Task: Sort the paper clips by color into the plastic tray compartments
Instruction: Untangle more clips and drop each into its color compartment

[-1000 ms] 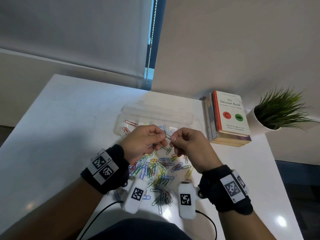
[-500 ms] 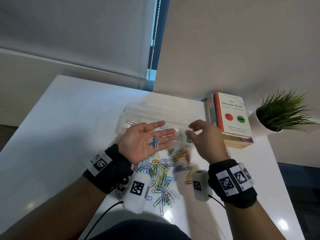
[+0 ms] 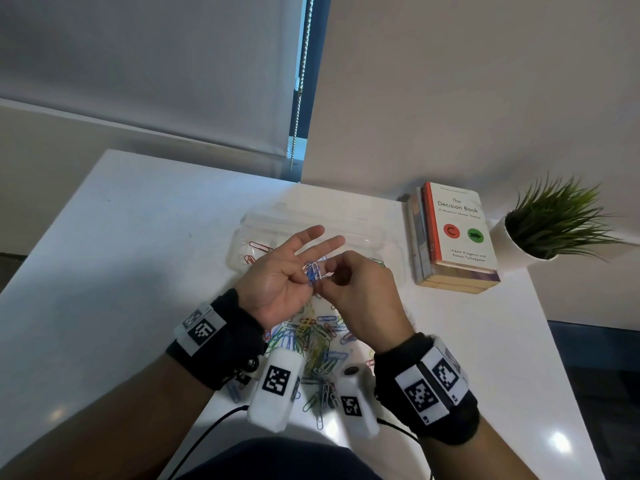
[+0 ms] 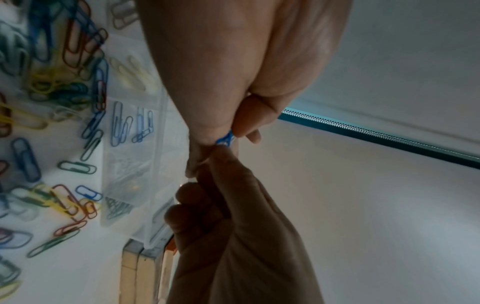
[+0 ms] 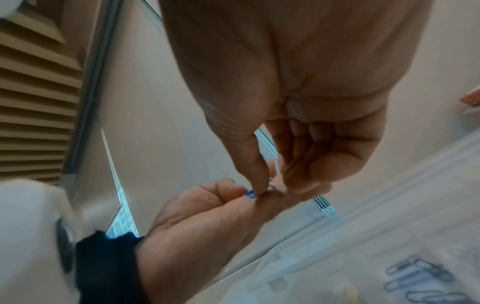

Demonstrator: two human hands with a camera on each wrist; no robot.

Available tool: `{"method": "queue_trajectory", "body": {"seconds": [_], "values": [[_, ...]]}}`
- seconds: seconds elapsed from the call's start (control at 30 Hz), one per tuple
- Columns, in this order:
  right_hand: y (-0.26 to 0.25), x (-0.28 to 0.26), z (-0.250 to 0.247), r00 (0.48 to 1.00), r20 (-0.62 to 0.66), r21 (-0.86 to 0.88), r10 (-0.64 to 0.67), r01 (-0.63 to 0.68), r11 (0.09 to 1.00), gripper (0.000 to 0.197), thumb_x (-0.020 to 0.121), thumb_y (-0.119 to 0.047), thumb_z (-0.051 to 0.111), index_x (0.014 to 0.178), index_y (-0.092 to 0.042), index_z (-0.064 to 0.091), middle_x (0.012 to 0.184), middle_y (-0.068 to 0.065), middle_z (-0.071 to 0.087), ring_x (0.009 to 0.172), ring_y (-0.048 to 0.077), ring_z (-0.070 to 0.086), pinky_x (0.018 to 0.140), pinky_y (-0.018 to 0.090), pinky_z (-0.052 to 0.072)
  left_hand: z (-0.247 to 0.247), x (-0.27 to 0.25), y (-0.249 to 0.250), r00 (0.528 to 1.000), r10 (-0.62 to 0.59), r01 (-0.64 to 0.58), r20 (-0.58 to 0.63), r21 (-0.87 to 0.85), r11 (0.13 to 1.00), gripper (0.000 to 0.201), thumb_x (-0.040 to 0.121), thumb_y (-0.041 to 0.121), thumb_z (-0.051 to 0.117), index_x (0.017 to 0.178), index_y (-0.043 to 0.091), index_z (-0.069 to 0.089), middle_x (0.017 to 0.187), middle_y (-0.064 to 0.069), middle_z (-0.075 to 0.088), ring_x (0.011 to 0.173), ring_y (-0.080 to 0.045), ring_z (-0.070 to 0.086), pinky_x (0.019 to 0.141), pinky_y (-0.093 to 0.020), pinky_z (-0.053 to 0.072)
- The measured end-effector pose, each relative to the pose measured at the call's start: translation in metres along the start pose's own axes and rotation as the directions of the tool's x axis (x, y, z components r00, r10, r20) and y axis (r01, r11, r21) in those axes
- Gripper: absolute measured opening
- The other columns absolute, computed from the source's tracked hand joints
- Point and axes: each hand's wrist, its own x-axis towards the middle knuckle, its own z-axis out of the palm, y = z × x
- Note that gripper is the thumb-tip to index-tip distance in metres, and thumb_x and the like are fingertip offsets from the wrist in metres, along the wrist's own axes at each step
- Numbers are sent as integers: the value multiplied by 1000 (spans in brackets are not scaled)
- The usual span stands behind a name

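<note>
My left hand is palm up over the near edge of the clear plastic tray, two fingers straight and the others bent in. It holds a few blue paper clips; in the left wrist view a blue clip is nipped between a curled finger and the palm. My right hand reaches in from the right and pinches a white paper clip lying among the blue ones. A mixed pile of coloured clips lies on the white table below both hands.
The tray holds red clips at its left end, blue clips in a middle compartment and green clips at the right. A stack of books and a potted plant stand to the right.
One second ago both hands pinched clips together. Then my left hand lay flat with clips on it while my right hand went to the tray. Now my right hand is back at the left palm.
</note>
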Motion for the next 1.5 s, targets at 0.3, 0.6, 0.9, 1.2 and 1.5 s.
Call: {"method": "queue_trajectory", "body": {"seconds": [0.3,0.6,0.9,1.2,1.5], "values": [[2,2,2,996,84,15,30,-32,999,9,77,-15,69,75,-14,60,58,-9,53,55,7,47,51,14,32,-4,-1,0,1000,-21,23,-17,102,995,67,73,-29,22,120,7,54,132,-21,57,101,-28,62,78,-30,50],[4,-2,9,988,147,-96,40,-25,995,21,81,-27,69,73,-12,56,63,-3,55,60,14,50,56,27,38,-11,-4,-4,997,-65,71,-41,168,983,57,81,-26,22,121,2,53,128,-20,61,107,-29,61,72,-30,56],[8,2,-16,955,276,-27,105,-102,994,21,75,-14,69,60,-16,54,55,-1,57,51,14,56,51,25,44,-12,-8,-5,992,-116,123,-50,161,979,49,85,-24,25,115,-1,55,118,-23,64,97,-27,68,80,-34,58],[40,40,-26,971,67,-135,231,-221,966,11,80,-14,70,72,-15,62,76,6,67,75,23,66,66,32,53,-23,-6,7,979,-73,85,-188,55,995,50,84,-18,22,121,-2,51,122,-25,63,110,-40,63,89,-44,55],[4,29,-14,993,102,-118,-64,76,990,18,79,-35,73,90,-23,67,82,-8,66,71,7,60,62,22,46,-17,0,10,976,-5,22,-216,77,997,59,82,-21,20,125,3,52,127,-23,58,104,-34,66,84,-37,53]]}}
